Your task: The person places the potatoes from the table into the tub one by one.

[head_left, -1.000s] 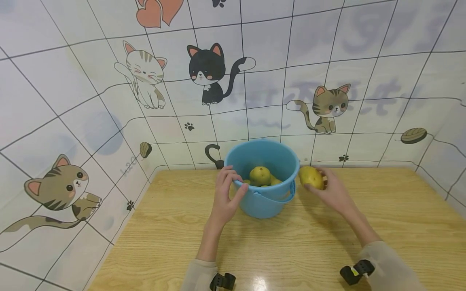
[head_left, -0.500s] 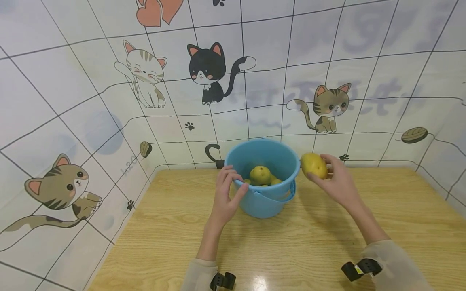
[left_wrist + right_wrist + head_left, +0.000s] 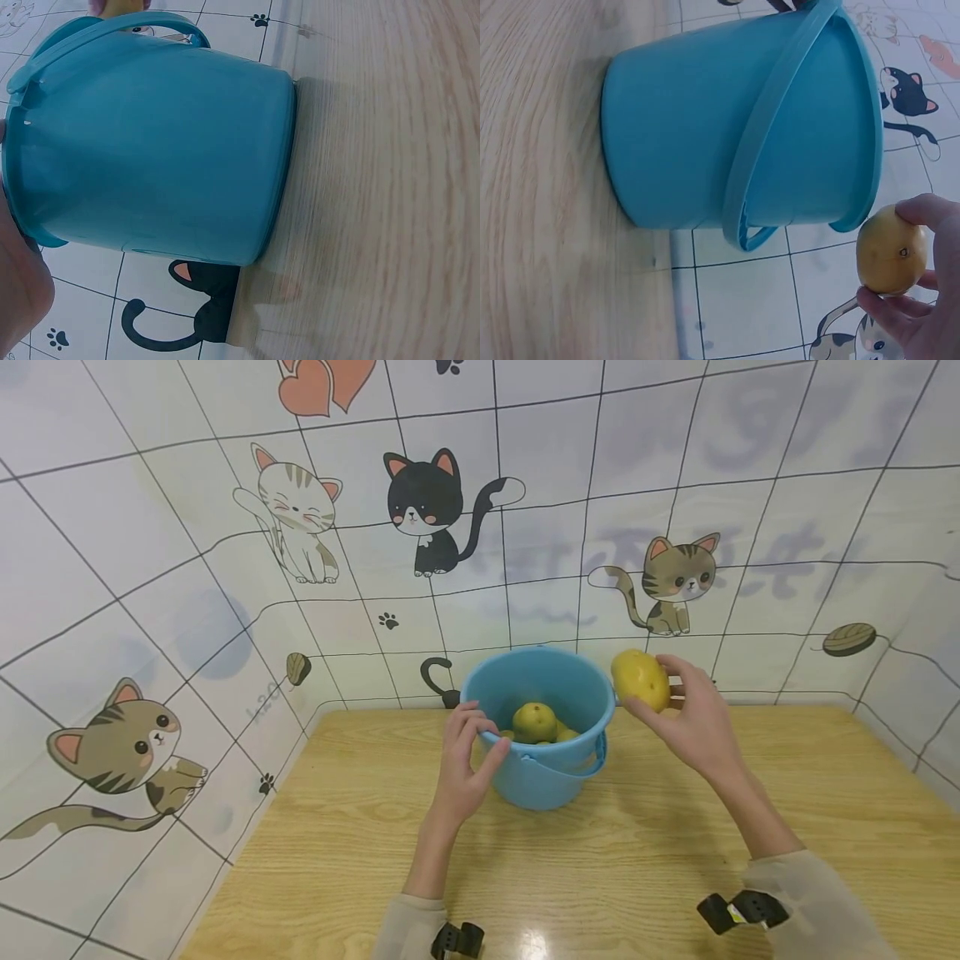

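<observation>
A blue plastic bucket stands upright on the wooden table, its handle hanging down at the front and right. Inside lie several yellow-green round fruits, citrus-like in look. My left hand grips the bucket's rim at the left, fingers over the edge and thumb at the near side. Just right of the rim, raised above the table, my right hand holds a smooth yellow oval fruit between thumb and fingers. In the right wrist view this yellow fruit shows a small dark stem spot and sits level with the bucket's mouth.
Behind the table rises a white wall with grid lines and cartoon cats. It comes close behind the bucket. Further wall panels stand at the left and right. A small black camera is strapped at each wrist.
My right hand has lifted the yellow fruit from beside the bucket's right side up to about rim height. The left hand and bucket have stayed in place.
</observation>
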`<state>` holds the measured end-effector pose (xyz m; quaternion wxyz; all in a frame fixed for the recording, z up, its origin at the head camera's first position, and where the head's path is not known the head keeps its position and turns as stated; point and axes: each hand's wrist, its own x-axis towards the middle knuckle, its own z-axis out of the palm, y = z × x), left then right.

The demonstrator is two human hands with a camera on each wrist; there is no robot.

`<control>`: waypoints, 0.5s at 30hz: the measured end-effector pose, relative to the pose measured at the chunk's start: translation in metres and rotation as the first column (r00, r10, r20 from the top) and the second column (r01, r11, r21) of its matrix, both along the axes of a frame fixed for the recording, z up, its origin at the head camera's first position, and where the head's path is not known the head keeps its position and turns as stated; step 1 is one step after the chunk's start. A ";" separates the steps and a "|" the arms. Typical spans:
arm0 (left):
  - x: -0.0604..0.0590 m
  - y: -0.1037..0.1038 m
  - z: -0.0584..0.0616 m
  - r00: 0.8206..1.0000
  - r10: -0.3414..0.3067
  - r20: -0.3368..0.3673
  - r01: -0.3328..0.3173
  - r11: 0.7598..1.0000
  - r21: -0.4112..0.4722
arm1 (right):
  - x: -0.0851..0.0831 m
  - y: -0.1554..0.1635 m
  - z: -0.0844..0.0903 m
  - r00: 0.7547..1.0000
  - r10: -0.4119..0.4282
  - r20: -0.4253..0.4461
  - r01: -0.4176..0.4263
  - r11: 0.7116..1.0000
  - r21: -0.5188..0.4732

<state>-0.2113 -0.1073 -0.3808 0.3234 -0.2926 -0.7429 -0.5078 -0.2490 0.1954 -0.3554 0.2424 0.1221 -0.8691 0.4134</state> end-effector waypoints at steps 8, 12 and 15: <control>-0.030 -0.009 -0.036 1.000 0.008 -0.011 -0.008 1.000 -0.030 | 0.000 -0.013 0.007 0.996 0.037 -0.078 -0.039 0.999 -0.019; -0.030 -0.009 -0.036 1.000 -0.003 -0.028 0.002 1.000 -0.013 | 0.000 -0.019 0.009 0.993 0.051 -0.104 -0.053 0.998 -0.018; -0.030 -0.009 -0.036 1.000 -0.004 -0.028 0.004 1.000 -0.009 | 0.000 -0.024 0.012 0.993 0.061 -0.101 -0.063 0.998 -0.018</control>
